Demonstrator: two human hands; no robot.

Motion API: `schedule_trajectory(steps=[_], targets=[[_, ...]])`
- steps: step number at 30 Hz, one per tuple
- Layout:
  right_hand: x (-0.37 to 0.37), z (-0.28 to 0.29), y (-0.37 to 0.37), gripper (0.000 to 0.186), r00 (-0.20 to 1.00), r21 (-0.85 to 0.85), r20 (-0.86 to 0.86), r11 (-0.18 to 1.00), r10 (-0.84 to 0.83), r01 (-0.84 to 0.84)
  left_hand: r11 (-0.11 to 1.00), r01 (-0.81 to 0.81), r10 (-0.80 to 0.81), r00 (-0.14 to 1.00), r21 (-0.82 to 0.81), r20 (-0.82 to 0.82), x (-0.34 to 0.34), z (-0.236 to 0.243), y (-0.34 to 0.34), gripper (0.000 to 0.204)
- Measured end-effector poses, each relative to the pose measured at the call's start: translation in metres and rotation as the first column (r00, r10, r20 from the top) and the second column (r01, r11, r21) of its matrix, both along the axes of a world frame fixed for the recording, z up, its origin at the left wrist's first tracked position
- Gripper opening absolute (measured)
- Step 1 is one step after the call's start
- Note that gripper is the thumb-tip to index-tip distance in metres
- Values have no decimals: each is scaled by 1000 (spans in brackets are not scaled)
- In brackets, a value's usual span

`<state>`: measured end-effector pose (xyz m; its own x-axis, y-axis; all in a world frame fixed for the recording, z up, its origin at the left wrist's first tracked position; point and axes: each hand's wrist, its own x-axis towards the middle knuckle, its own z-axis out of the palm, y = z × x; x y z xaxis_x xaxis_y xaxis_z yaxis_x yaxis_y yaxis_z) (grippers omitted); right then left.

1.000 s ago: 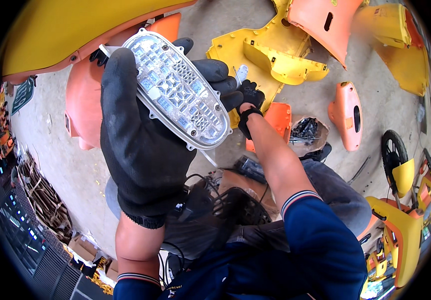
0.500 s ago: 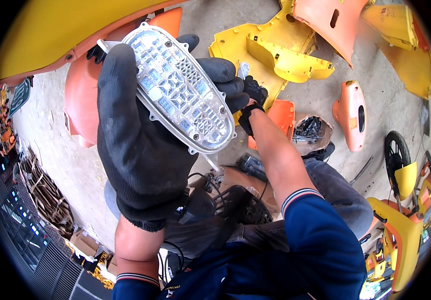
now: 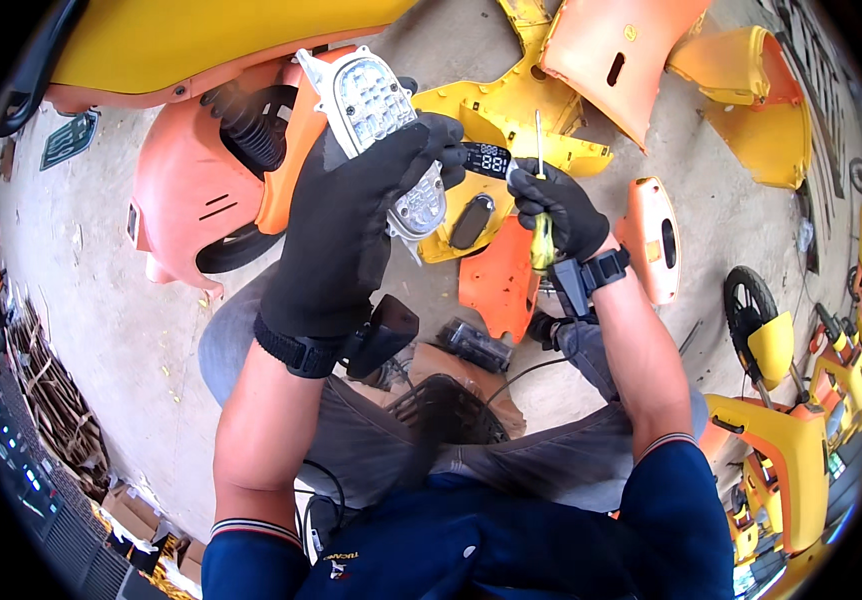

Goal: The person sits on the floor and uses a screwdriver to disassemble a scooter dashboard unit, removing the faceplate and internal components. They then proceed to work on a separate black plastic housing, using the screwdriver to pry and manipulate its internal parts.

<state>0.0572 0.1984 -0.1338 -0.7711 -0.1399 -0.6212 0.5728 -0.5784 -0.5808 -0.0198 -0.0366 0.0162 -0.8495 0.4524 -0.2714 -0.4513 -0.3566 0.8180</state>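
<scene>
In front of me my left hand (image 3: 351, 215), in a black glove, is closed around a pale oval instrument-display housing (image 3: 366, 95) with a clear patterned face and small screws at its rim. A black display cover (image 3: 487, 158) with light digit marks spans the gap between both hands. My right hand (image 3: 561, 205), gloved too, has its fingertips at that cover's right end. The same hand grips a screwdriver (image 3: 542, 240) with a yellow-green handle, its thin shaft pointing up and away. The left fingers hide part of the housing and the cover's left end.
An orange scooter body (image 3: 201, 190) stands at left under a yellow panel (image 3: 221, 40). Yellow shells (image 3: 551, 150) and orange panels (image 3: 621, 60) lie ahead on the concrete floor. A small black wheel (image 3: 751, 310) is at right, and a cardboard piece (image 3: 476, 375) lies between my legs.
My left hand has moved the housing farther from view and turned it, its fingers now covering its middle. My right hand has risen into plain view with the screwdriver. The black cover now shows between the hands.
</scene>
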Motion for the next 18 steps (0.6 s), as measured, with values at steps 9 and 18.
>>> schedule_trajectory(steps=[9,18], targets=[[68,133,46,12,975,-109,-141,981,-172,158,970,164,-157,986,-178,51,13,0,38,26],[109,147,23,14,967,-32,-127,975,-221,219,910,410,-409,912,-60,26,32,-13,50,34]])
